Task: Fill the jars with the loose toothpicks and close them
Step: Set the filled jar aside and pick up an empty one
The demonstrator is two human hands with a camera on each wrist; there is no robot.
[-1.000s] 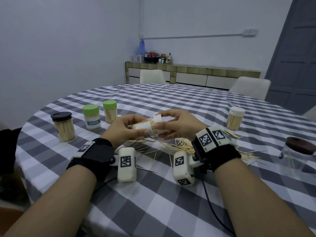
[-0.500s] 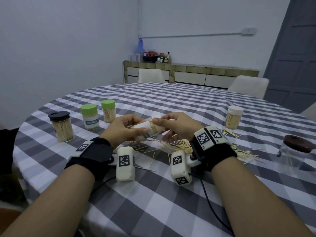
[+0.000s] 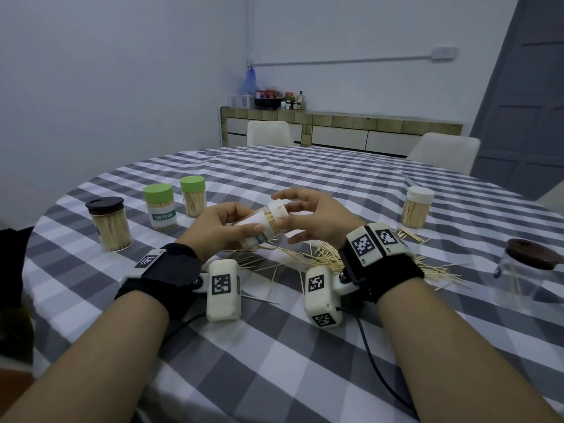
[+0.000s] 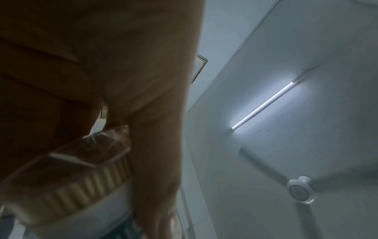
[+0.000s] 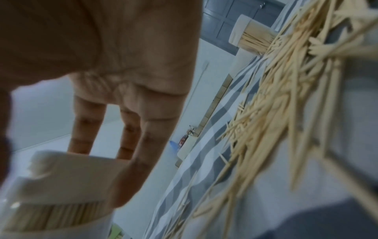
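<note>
My left hand (image 3: 225, 224) grips a small toothpick jar (image 3: 259, 228) with a white label, tilted, its top end up and to the right, above the table. A white lid (image 3: 278, 209) sits on that end. My right hand (image 3: 308, 215) pinches the lid between thumb and forefinger, the other fingers spread loosely. The right wrist view shows the lid (image 5: 67, 169) with toothpick tips packed below it. The jar (image 4: 88, 182) shows dark and blurred in the left wrist view. Loose toothpicks (image 3: 323, 254) lie in a heap on the checked tablecloth under my right hand.
At the left stand a black-lidded jar (image 3: 110, 224) and two green-lidded jars (image 3: 160, 209) (image 3: 193, 196), all filled. A white-lidded jar (image 3: 416, 209) stands at the right, a glass jar with a brown lid (image 3: 525, 270) at the far right. Chairs stand behind the table.
The jar has tipped more upright and the lid has come into view. My right hand's fingers have loosened and spread from around the lid end.
</note>
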